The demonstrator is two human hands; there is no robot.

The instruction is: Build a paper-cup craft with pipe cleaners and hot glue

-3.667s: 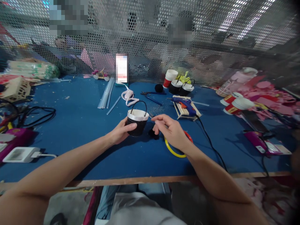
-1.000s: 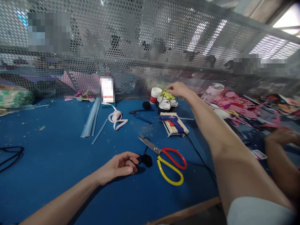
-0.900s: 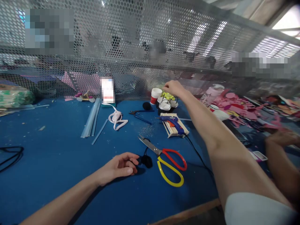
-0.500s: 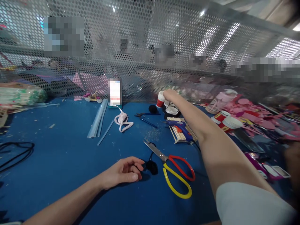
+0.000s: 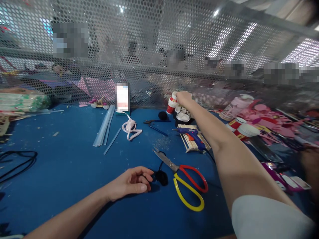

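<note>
Resting low on the blue table, my left hand [image 5: 134, 182] has its fingers loosely curled, closed at the near end of a small black pompom [image 5: 162, 178]. A thin black cord loops up from the pompom beneath the blades of large scissors [image 5: 176, 171], which have one red and one yellow handle. My right arm reaches far forward, and my right hand [image 5: 184, 99] grips a red-and-white paper cup [image 5: 174, 95] at the top of a cup stack [image 5: 171, 107]. The fingers' far side is hidden. White cups with black around them [image 5: 183, 117] stand just below that hand.
A blue glue gun [image 5: 196, 139] lies on bundled wooden sticks. Pliers [image 5: 157, 126], a black ball [image 5: 162, 115], white ribbon [image 5: 131, 127] and clear strips [image 5: 103, 129] lie mid-table. Pink pieces [image 5: 271, 122] crowd the right. A perforated metal screen [image 5: 147, 66] closes the back.
My right hand has moved slightly up and right, and the paper cup now rises tilted out of the stack. My left hand, pompom and scissors have stayed put.
</note>
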